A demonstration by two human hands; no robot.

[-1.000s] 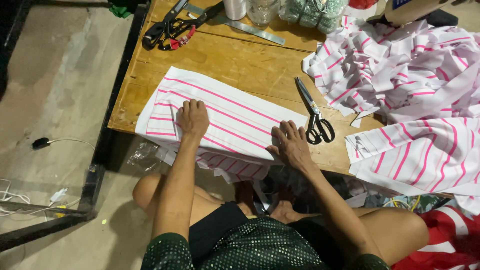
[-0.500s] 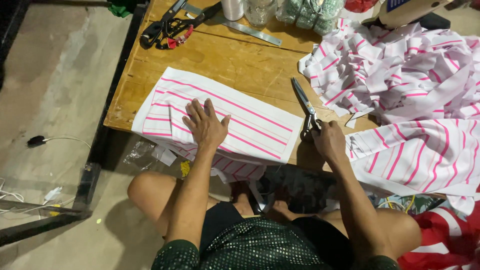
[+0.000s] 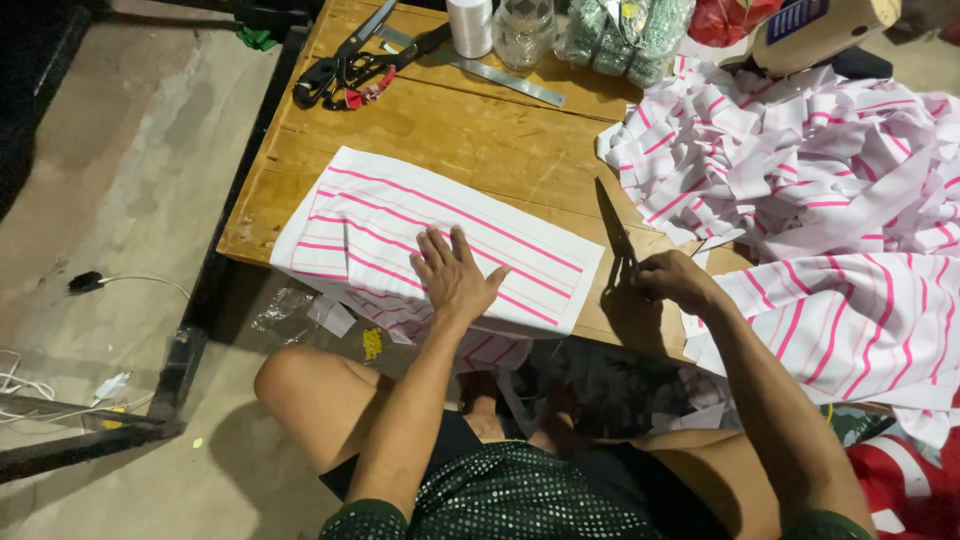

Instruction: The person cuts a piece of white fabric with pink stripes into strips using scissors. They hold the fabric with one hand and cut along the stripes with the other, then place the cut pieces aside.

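While left hand flattens striped fabric; right hand grips scissors.

Bare arms and legs, dark green sequinned top, black shorts

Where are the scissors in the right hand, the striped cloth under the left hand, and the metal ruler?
scissors [image 3: 612, 222], head view, on the dark blade.
striped cloth [image 3: 370, 215], head view, on its flat upper layer.
metal ruler [image 3: 505, 75], head view, mid-length.
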